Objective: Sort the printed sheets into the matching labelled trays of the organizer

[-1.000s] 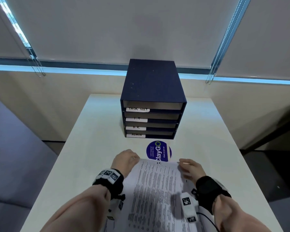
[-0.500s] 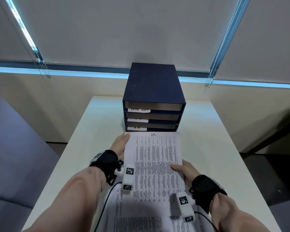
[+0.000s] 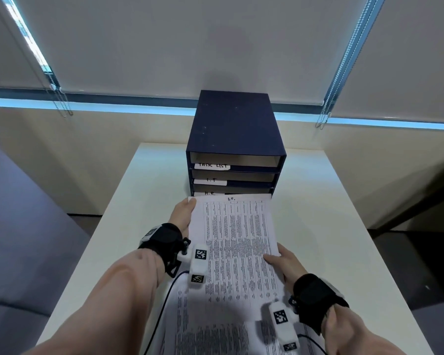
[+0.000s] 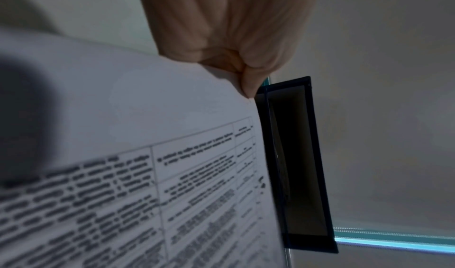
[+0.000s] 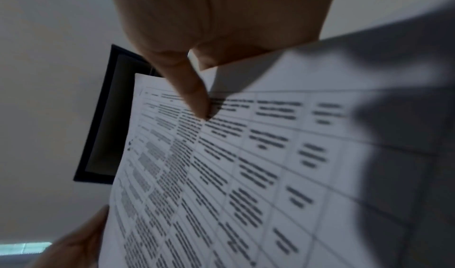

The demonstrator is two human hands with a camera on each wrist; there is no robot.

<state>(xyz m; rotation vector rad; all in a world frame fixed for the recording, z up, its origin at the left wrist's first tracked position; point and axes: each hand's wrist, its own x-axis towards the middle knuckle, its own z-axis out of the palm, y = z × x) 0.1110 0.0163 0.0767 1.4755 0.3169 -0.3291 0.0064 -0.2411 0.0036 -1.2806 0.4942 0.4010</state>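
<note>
A printed sheet (image 3: 236, 239) with a table of text and a small handwritten mark at its top is held up above the table in front of the dark blue organizer (image 3: 235, 129). My left hand (image 3: 183, 216) pinches its upper left edge, seen close in the left wrist view (image 4: 246, 85). My right hand (image 3: 280, 262) pinches its right edge, thumb on the print (image 5: 197, 101). The organizer's trays carry labels TASK LIST (image 3: 212, 165), I.T (image 3: 210, 180) and H.R. (image 3: 209, 193); the lowest tray is hidden behind the sheet. More printed sheets (image 3: 215, 334) lie under my wrists.
The white table (image 3: 331, 226) ends in side edges to my left and right. A wall with roller blinds (image 3: 190, 47) rises right behind the organizer. Cables run from the wrist cameras (image 3: 164, 303) across the lower sheets.
Both hands lifted the top sheet off the stack and raised it toward the organizer. It now covers the lowest tray and the round blue sticker on the table.
</note>
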